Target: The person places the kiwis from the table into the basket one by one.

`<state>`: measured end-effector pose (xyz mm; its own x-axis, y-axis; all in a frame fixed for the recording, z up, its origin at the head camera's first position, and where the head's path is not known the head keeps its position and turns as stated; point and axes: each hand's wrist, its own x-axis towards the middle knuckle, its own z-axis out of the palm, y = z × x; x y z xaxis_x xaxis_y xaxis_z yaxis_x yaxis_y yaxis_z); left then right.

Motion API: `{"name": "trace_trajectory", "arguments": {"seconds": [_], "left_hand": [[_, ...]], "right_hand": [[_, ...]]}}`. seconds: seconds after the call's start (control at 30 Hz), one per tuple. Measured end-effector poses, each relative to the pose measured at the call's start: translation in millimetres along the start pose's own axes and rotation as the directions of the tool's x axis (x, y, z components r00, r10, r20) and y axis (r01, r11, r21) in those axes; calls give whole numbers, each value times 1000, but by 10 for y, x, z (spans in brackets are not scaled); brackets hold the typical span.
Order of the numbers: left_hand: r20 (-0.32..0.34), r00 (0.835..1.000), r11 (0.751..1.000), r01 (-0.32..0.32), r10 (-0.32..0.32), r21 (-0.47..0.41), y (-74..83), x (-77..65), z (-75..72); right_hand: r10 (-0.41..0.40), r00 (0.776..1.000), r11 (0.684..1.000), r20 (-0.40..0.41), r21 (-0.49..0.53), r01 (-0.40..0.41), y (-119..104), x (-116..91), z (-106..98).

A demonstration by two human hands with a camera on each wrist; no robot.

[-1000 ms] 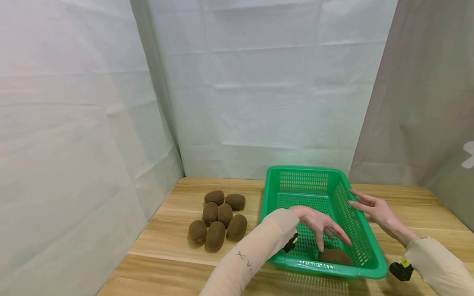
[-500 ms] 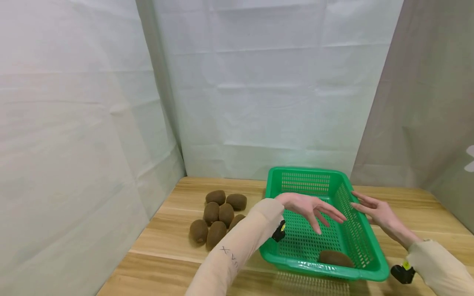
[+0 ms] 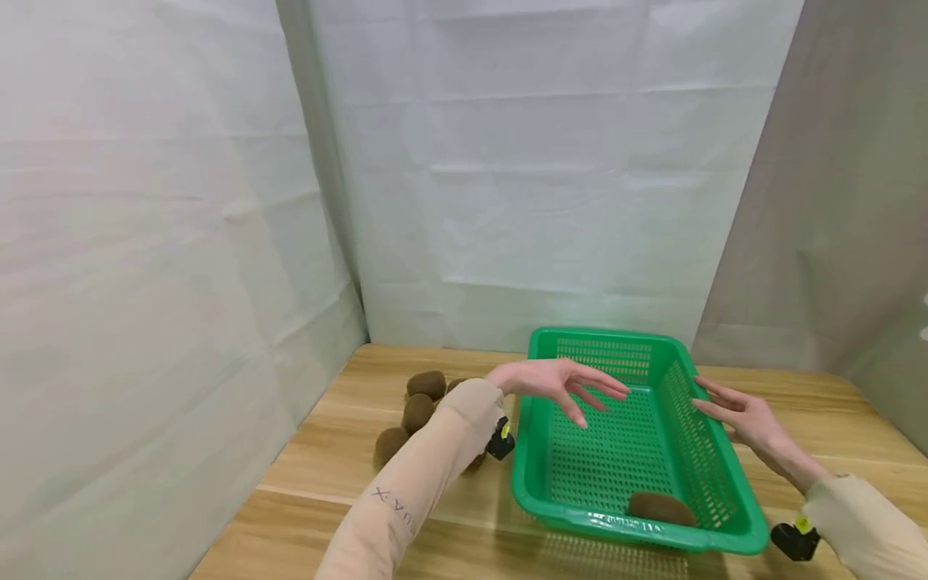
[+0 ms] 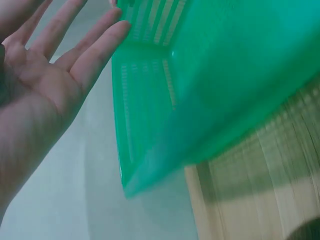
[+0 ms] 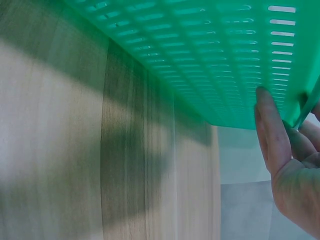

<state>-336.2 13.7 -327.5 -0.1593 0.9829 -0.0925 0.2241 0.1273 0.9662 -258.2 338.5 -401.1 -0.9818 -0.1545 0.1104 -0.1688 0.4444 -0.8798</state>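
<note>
My left hand [image 3: 554, 383] hangs over the left side of a green plastic basket [image 3: 524, 459], fingers spread and nothing in them. In the left wrist view its bare palm [image 4: 47, 82] shows beside the basket wall. My right hand [image 3: 750, 419] holds the basket's right rim; in the right wrist view some fingers [image 5: 272, 125] lie against the outer slotted wall and others reach over the rim. One brown kiwi [image 3: 661, 508] lies inside the basket at its near right corner. More kiwis [image 3: 425, 385] sit on the table to the left, partly hidden behind my left sleeve.
The basket stands on a wooden table [image 3: 304, 467]. White cloth [image 3: 507, 201] hangs behind the table and along its left side, with greyer cloth [image 3: 812, 242] at the right. Each wrist carries a small black camera [image 3: 501, 440].
My left hand has risen from beside the kiwi in the basket and moved left toward the basket's left rim, its sleeve now covering more kiwis. The right hand stays at the right rim.
</note>
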Motion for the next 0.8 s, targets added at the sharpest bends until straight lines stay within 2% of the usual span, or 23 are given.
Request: {"name": "trace_trajectory", "arguments": {"seconds": [0.23, 0.47, 0.63, 0.8], "left_hand": [[-66, 997, 999, -25, 28, 48, -69, -349, -141], [-148, 988, 998, -38, 44, 42, -209, -807, -257], [-237, 971, 999, -33, 42, 40, -371, -1187, -331], [-340, 940, 998, -2, 22, 60, -528, -1553, -355]], "right_hand": [[3, 1000, 1000, 3, -15, -3, 18, -25, -28], [10, 1000, 1000, -6, -17, -10, 23, -42, -52], [7, 1000, 999, 1, -32, -7, 14, -39, -60], [3, 1000, 999, 2, -38, -3, 12, -43, -65]]}}
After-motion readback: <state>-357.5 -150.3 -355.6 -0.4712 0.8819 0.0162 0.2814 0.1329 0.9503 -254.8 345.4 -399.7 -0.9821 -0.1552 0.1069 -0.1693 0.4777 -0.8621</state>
